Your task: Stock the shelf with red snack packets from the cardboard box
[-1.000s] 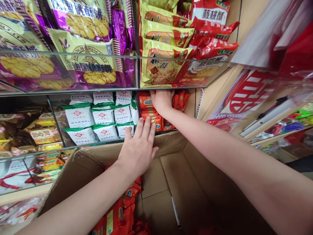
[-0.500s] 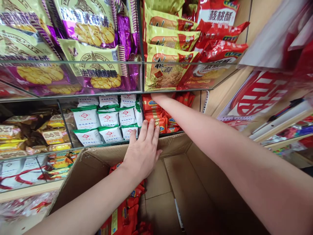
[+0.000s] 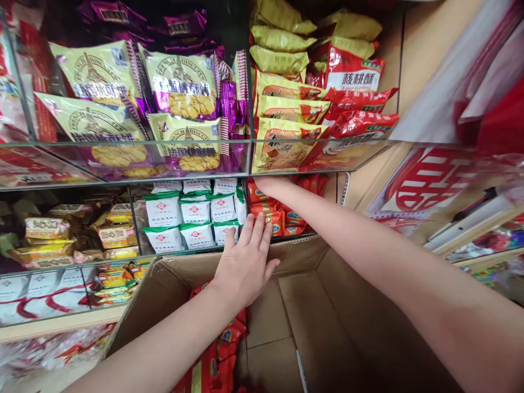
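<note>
My left hand (image 3: pixel 248 262) lies with fingers spread over the front edge of a shelf bin, its fingertips against the small red packets (image 3: pixel 274 218) there. Nothing is gripped in it. My right hand (image 3: pixel 268 185) reaches into the same bin from the right, above those packets; only its back near the wrist shows, and its fingers are hidden behind the upper shelf's edge. Below both arms stands an open cardboard box (image 3: pixel 311 300), with more red packets (image 3: pixel 223 355) along its left side.
White packets with green edges (image 3: pixel 196 213) fill the bin to the left. Above, a clear-fronted shelf holds purple-and-cream biscuit packs (image 3: pixel 184 87) and yellow packs (image 3: pixel 286 144). Brown and yellow packs (image 3: pixel 118 234) lie farther left. Red-and-white decorations (image 3: pixel 429 177) hang at the right.
The view has tilted up, so shelves and box appear lower and more of the upper shelf shows. Both hands remain at the red packets' bin, the left still spread.
</note>
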{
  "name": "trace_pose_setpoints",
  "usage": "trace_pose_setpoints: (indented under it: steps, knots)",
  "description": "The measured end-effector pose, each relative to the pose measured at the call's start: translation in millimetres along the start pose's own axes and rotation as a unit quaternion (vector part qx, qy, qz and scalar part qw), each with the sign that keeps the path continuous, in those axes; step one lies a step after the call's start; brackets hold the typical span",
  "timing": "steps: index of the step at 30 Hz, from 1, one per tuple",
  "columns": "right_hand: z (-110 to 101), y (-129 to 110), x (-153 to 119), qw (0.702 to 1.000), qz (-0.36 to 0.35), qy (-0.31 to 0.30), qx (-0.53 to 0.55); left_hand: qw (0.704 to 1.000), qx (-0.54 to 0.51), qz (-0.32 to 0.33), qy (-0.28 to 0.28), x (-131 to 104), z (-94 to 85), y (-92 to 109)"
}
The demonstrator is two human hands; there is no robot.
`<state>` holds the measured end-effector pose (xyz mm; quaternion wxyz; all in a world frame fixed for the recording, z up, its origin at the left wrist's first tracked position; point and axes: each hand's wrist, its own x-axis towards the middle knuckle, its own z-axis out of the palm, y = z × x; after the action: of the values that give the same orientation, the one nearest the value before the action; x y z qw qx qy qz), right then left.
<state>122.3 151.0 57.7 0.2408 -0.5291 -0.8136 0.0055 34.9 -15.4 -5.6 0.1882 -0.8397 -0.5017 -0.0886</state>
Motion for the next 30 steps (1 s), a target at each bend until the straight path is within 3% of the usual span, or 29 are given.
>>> trace_pose_setpoints:
  steps: [3, 7, 10, 12, 13, 16, 20, 26, 30]
  knots:
    - [-7, -1, -6, 1.000, 0.010, -0.016, 0.009, 1.000, -0.028, 0.006, 0.013, 3, -2.5, -5]
    - [-26, -6, -71, 0.999, -0.023, 0.039, 0.000, 0.996, -0.074, 0.044, 0.029, 8, -9.0, -23]
    - [-36, -18, -138, 0.977, -0.198, 0.078, 0.008, 0.990, -0.101, 0.090, 0.024, 12, -11.2, -40]
    - [-27, -31, -177, 0.942, -0.334, -0.009, 0.016, 0.987, -0.115, 0.109, 0.028, 14, -10.9, -47]
    - [-16, -39, -192, 0.929, -0.362, -0.072, 0.016, 0.986, -0.119, 0.111, 0.035, 14, -10.4, -48]
    - [32, -60, -211, 0.934, -0.295, -0.199, 0.020, 0.985, -0.122, 0.106, 0.053, 14, -8.3, -49]
    - [85, -80, -202, 0.930, -0.168, -0.326, 0.021, 0.987, -0.110, 0.108, 0.054, 12, -4.5, -48]
    - [95, -82, -196, 0.905, 0.004, -0.426, -0.001, 0.984, -0.113, 0.114, 0.072, 11, 3.9, -52]
    - [96, -75, -203, 0.892, 0.052, -0.446, 0.054, 0.980, -0.129, 0.120, 0.095, 11, 5.9, -53]
